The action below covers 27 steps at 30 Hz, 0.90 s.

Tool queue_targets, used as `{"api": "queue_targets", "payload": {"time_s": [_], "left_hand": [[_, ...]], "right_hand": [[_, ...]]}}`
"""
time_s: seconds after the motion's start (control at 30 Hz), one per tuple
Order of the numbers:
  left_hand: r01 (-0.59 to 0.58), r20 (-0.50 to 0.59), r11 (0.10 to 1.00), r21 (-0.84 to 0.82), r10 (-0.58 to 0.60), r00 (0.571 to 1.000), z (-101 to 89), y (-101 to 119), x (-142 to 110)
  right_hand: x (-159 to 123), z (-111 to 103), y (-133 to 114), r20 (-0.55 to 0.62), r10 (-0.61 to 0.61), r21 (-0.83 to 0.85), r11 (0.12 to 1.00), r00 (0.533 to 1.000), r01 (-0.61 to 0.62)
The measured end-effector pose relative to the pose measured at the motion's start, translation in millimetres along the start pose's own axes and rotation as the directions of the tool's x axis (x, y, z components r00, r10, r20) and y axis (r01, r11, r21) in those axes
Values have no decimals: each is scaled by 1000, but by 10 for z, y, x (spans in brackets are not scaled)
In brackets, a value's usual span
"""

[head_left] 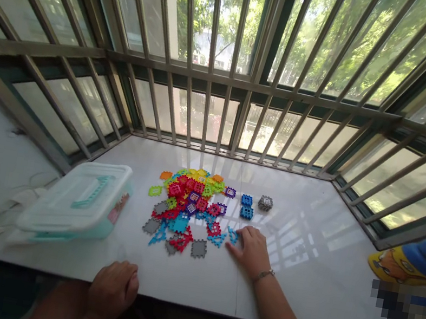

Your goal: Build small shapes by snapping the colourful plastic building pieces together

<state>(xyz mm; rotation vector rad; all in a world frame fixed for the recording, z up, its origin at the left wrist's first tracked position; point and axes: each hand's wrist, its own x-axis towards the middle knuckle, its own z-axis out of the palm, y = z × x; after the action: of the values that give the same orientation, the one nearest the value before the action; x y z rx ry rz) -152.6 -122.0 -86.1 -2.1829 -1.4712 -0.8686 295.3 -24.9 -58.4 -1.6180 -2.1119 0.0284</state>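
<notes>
"Blue lattice plastic pieces (231,235) at lower centre of the frame: is the right hand (250,252) on them?"

"Just beside them. Its fingers lie spread wide on the white stone ledge (292,294), holding nothing."

"And the left hand (111,291)?"

"Curled shut at the ledge's near edge, below a heap of multicoloured square plastic tiles (185,198). A clear plastic storage box with a teal handle (78,199) sits left."

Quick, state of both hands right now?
Left hand: closed, nothing visible in it.
Right hand: open, flat on the table, beside a blue plastic piece.
</notes>
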Motion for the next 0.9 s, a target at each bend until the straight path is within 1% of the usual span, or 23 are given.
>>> {"api": "queue_targets", "payload": {"time_s": [0.13,0.23,0.33,0.4,0.47,0.53,0.57,0.6,0.67,0.73,0.77,0.83,0.9], "left_hand": [[-3,-5,1000,-11,3,1000,-1,6,9],[0,-6,1000,-18,0,1000,3,0,-3],[4,1,1000,-15,-4,1000,7,-2,-14],[2,-2,1000,-15,-2,1000,9,1,-16],[0,-5,1000,-17,0,1000,9,5,-13],[-1,0,1000,-20,1,1000,7,8,-8],[0,1,1000,-22,0,1000,5,8,-6],[1,1,1000,-24,-1,1000,4,7,-5],[-1,2,1000,-26,1,1000,2,4,-8],[-8,5,1000,-22,8,1000,6,-3,-16],[-11,8,1000,-17,11,1000,10,-7,-22],[-16,13,1000,-7,16,1000,23,-14,-31],[-24,8,1000,-2,24,1000,37,-20,-39]], "right_hand": [[9,21,43,-29,30,59,998,999,-29],[3,23,77,-51,76,146,987,996,-68],[-13,2,96,-60,169,236,960,984,-150],[-23,-14,103,-108,282,249,936,953,-249],[-24,-20,109,-175,390,223,910,904,-349],[-13,-16,113,-213,455,180,888,865,-423],[-5,-12,111,-214,470,158,882,856,-445],[4,-10,109,-203,475,137,880,856,-455],[17,-13,103,-164,464,115,885,871,-450],[17,-34,109,-133,457,142,887,880,-439],[13,-50,122,-130,465,181,879,876,-440],[1,-79,163,-146,511,285,842,847,-459],[-5,-88,210,-195,554,350,810,809,-470]]}}
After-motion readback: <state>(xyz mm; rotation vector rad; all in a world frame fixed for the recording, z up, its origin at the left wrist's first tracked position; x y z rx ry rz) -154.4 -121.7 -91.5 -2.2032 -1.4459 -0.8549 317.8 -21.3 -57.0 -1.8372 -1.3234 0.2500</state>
